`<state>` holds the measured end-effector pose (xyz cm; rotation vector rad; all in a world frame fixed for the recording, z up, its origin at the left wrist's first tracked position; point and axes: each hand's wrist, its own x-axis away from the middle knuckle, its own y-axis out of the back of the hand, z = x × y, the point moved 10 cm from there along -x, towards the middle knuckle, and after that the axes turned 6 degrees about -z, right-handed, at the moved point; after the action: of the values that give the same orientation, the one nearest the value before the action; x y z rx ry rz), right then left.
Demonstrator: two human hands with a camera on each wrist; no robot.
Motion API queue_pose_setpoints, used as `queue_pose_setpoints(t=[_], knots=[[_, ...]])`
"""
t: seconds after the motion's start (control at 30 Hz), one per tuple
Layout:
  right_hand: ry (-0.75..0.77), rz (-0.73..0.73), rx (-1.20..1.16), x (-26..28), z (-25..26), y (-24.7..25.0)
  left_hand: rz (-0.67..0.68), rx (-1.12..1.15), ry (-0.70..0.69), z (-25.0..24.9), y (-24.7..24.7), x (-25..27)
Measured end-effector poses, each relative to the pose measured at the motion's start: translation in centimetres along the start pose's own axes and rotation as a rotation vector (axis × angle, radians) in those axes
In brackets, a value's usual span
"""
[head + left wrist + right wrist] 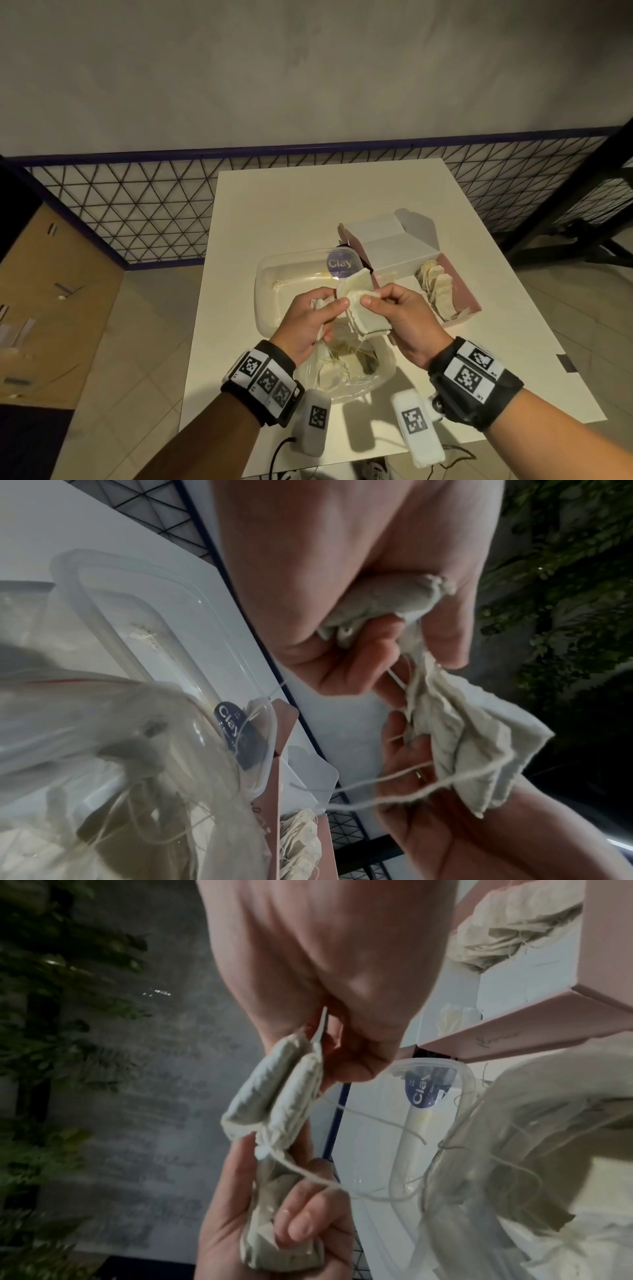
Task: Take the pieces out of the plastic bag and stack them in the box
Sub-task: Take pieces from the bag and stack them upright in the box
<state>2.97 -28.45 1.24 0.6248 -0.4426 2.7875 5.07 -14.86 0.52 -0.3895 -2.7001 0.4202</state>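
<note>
Both hands hover over the open clear plastic bag [346, 375] on the white table [291, 205]. Between them is a bunch of cream fabric pieces [356, 303] with loose strings. My left hand [329, 306] grips several of them in curled fingers; the left wrist view shows that clump [387, 599] in its palm. My right hand [376, 301] pinches two puffy pieces [274, 1091] between thumb and fingers. More pieces lie inside the bag [103, 750]. The pink box [469, 298] stands open to the right, with a row of pieces [438, 291] stacked in it.
A clear plastic tub [270, 274] with a blue "Clay" label [339, 263] sits just behind the bag, touching the box's left side. The box's white lid flap [383, 233] stands up at the back. A wire mesh fence [137, 212] runs behind the table.
</note>
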Motion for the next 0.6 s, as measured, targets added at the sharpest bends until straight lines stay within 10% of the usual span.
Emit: queue_pose_setpoints(t=[0.4, 0.6], knots=[[0.235, 0.089, 0.513, 1.4, 2.2, 2.6, -0.160, -0.293, -0.034, -1.4, 3.2, -1.2], [0.416, 0.362, 0.990, 3.0, 3.6, -0.7, 0.117, -0.745, -0.087, -2.0, -1.2, -1.1]])
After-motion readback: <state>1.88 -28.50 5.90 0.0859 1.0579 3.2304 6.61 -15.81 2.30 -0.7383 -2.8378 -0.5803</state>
